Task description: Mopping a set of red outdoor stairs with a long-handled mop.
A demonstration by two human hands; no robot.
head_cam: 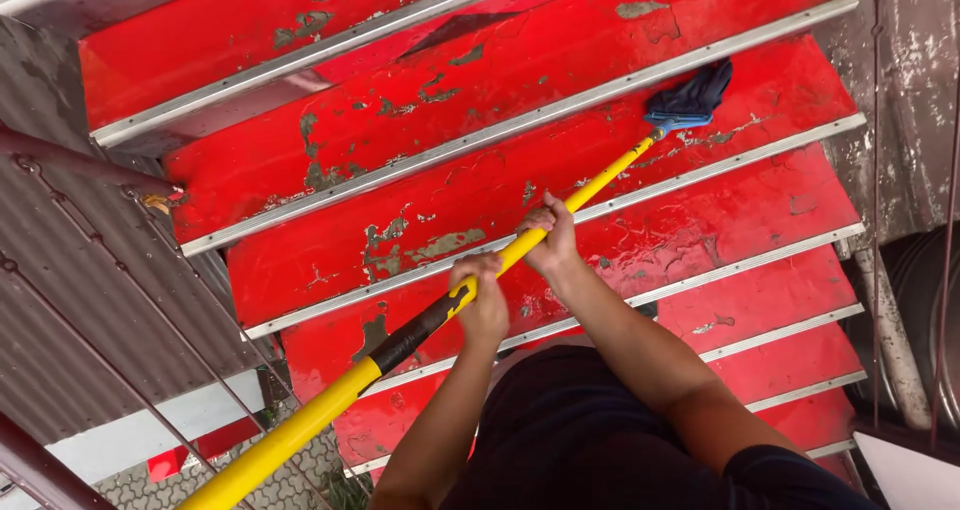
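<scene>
I look down a flight of red painted steps (pixel 520 185) with peeling paint and metal edge strips. Both hands grip a long yellow mop handle (pixel 300 430) that runs diagonally from the lower left to the upper right. My left hand (pixel 483 302) is closed around it just above a black band (pixel 410 335). My right hand (pixel 553 240) holds it a little further up the handle. The dark blue mop head (pixel 690 98) rests on a step at the upper right, near the wall.
A dark metal handrail (pixel 80 162) and thin rods run along the left side, in front of a corrugated metal wall (pixel 60 300). A stained wall (pixel 915 100) and a pale pipe (pixel 890 340) border the right. Paved ground (pixel 150 480) shows below at the left.
</scene>
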